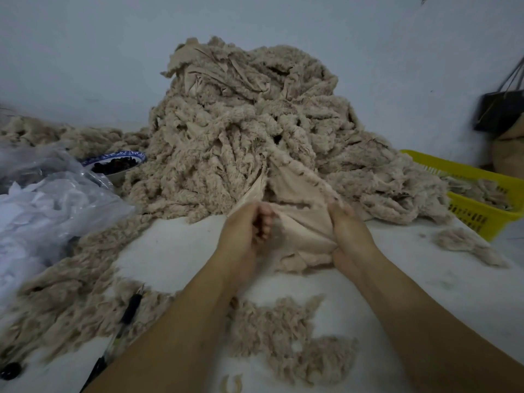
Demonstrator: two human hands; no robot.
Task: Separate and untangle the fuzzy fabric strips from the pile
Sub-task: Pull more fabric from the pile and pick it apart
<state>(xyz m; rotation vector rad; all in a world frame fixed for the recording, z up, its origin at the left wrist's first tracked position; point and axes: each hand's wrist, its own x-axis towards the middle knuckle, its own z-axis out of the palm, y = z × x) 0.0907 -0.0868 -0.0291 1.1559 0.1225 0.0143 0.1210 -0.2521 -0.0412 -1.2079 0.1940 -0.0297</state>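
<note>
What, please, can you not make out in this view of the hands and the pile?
Head view:
- Left hand fingers: blurred; whether they pinch the strip is unclear.
- Right hand fingertips: buried in the strip it grips.
- The strip's far end: lost in the pile.
- Bowl contents: dark, too small to name.
- Basket: cut off by the right edge.

A white desk carries a tall pile of fuzzy fabric strips at its back, with one smooth-backed strip trailing from its front. Left lie crumpled clear plastic bags, a blue-rimmed bowl and a dark pen among loose strips. Right stands a yellow basket, a small tuft beside it. A flat fuzzy scrap lies nearest
</note>
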